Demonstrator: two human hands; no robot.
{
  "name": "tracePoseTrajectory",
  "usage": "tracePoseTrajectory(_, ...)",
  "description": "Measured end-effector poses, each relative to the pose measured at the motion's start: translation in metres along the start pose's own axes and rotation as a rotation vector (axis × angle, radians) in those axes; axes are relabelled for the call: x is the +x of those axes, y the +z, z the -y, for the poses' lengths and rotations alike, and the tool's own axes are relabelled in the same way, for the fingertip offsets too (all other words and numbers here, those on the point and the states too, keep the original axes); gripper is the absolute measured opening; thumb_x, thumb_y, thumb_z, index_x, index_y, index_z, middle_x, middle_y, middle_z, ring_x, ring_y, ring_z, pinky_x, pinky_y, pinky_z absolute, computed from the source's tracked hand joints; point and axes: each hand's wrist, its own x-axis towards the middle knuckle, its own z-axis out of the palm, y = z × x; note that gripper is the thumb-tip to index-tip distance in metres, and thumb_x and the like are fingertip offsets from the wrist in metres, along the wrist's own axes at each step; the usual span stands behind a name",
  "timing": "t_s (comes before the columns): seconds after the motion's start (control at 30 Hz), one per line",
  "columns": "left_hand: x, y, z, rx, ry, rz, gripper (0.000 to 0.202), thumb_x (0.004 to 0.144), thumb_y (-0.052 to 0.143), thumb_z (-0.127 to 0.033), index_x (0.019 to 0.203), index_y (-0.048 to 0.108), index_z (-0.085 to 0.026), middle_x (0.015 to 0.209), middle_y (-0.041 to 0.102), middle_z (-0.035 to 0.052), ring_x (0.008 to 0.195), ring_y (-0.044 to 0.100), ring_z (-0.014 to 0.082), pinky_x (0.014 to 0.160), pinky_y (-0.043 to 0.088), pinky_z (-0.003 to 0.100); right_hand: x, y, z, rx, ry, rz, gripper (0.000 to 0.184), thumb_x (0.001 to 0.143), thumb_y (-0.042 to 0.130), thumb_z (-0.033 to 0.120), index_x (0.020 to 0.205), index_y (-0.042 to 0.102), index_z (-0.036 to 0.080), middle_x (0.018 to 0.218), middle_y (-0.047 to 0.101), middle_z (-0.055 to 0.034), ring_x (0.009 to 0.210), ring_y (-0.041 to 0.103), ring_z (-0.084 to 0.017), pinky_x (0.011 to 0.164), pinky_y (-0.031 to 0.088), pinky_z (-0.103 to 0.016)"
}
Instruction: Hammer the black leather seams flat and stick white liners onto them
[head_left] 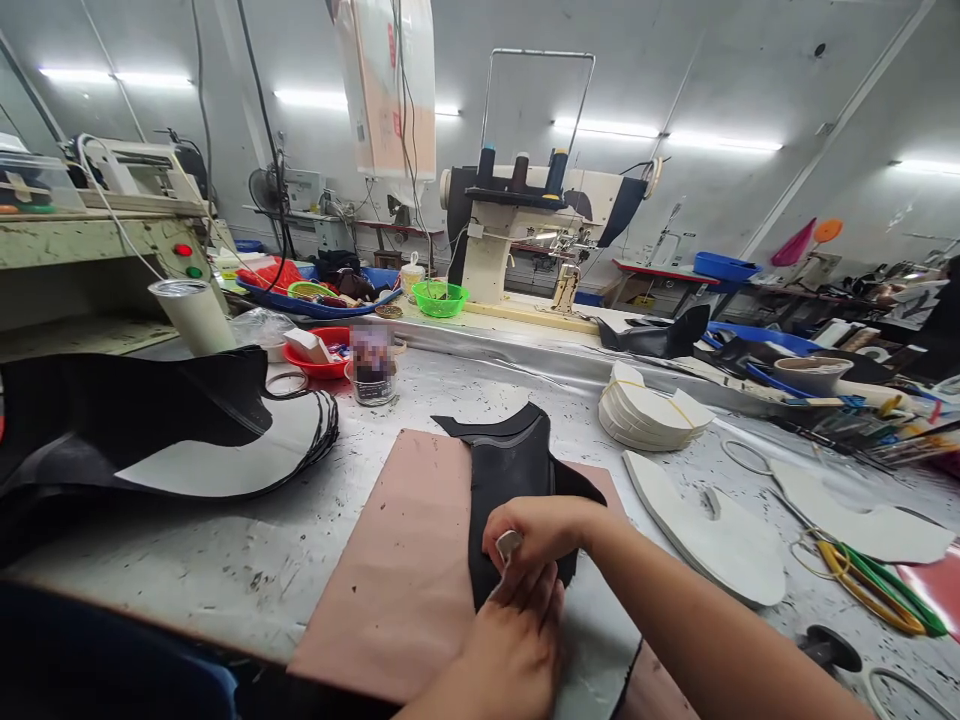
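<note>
Near the table's [225,560] front edge, the right hand [536,530] curls, seemingly pinching the black piece [510,480]; the left hand [514,650] presses flat beneath it.

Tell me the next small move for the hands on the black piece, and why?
Probably press and smooth the black shoe-upper piece flat. Both the right hand and left hand already rest on its near edge, over the pink board.
</note>
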Motion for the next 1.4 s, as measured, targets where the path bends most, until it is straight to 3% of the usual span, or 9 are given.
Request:
tracePoseTrajectory(0.17, 0.001, 0.000, -0.001, -0.009, -0.033, 0.000, 0.047, 0.096, 0.029, -0.032, 0.134, 0.039, -0.006, 0.139, 0.038, 0.0158, 0.129, 0.035, 0.0275, 0.107, 0.029, 0.040, 0.008, 0.004, 0.009, -0.102, -0.105, -0.136, 0.012, 0.068, 0.066, 0.008, 0.074, 0.066, 0.018, 0.096, 0.059, -0.0001, 0.079, 0.055, -0.014, 0.071, 0.041, -0.021)
tracePoseTrajectory(0.33, 0.002, -0.005, -0.004, -0.044, -0.085, 0.043, 0.049, 0.096, 0.030, -0.038, 0.134, 0.041, -0.008, 0.139, 0.038, 0.0154, 0.130, 0.033, 0.0304, 0.105, 0.030, 0.048, 0.014, 0.008, 0.012, -0.146, -0.072, -0.223, 0.012, 0.070, 0.068, 0.013, 0.080, 0.066, 0.020, 0.094, 0.060, -0.0005, 0.077, 0.056, -0.014, 0.067, 0.041, -0.022)
tracePoseTrajectory(0.5, -0.001, -0.003, -0.003, -0.085, -0.135, 0.051, 0.050, 0.095, 0.032, -0.041, 0.138, 0.035, -0.017, 0.142, 0.033, 0.0102, 0.129, 0.033, 0.0342, 0.104, 0.029, 0.056, 0.014, -0.004, 0.007, -0.147, 0.064, -0.250, 0.059, 0.058, 0.079, 0.027, 0.113, 0.057, 0.022, 0.092, 0.064, -0.0030, 0.081, 0.058, -0.021, 0.061, 0.042, -0.024)
tracePoseTrajectory(0.7, -0.003, 0.012, 0.000, -0.070, -0.175, -0.030, 0.054, 0.091, 0.043, -0.044, 0.139, 0.031, -0.025, 0.146, 0.024, 0.0137, 0.133, 0.025, 0.0356, 0.104, 0.027, 0.054, 0.012, -0.013, -0.004, -0.144, 0.146, -0.226, 0.014, 0.067, 0.067, 0.012, 0.080, 0.066, 0.016, 0.078, 0.066, -0.0005, 0.070, 0.060, -0.015, 0.055, 0.040, -0.020)
tracePoseTrajectory(0.97, 0.001, 0.001, -0.003, -0.212, -0.292, 0.092, 0.051, 0.090, 0.041, -0.048, 0.137, 0.034, -0.032, 0.148, 0.019, 0.0155, 0.134, 0.012, 0.0425, 0.101, 0.021, 0.065, 0.028, -0.009, -0.006, -0.240, 0.168, -0.346, 0.008, 0.071, 0.069, 0.018, 0.070, 0.061, 0.016, 0.070, 0.060, 0.0020, 0.068, 0.055, -0.014, 0.061, 0.040, -0.025)
tracePoseTrajectory(1.13, 0.002, -0.008, -0.003, -0.284, -0.377, 0.099, 0.050, 0.085, 0.048, -0.051, 0.133, 0.036, -0.042, 0.150, 0.010, 0.0107, 0.133, 0.006, 0.0455, 0.100, 0.019, 0.067, 0.032, -0.011, -0.013, -0.266, 0.213, -0.371, 0.014, 0.080, 0.065, 0.029, 0.079, 0.059, 0.015, 0.077, 0.059, 0.0011, 0.070, 0.055, -0.014, 0.065, 0.045, -0.030)
tracePoseTrajectory(1.4, 0.004, -0.004, -0.006, -0.244, -0.419, 0.124, 0.061, 0.085, 0.044, -0.053, 0.140, 0.028, -0.030, 0.148, 0.016, 0.0180, 0.132, 0.004, 0.0460, 0.100, 0.015, 0.069, 0.038, -0.003, -0.022, -0.244, 0.229, -0.433, 0.018, 0.089, 0.054, 0.034, 0.088, 0.059, 0.016, 0.082, 0.059, -0.0002, 0.071, 0.056, -0.014, 0.066, 0.046, -0.030)
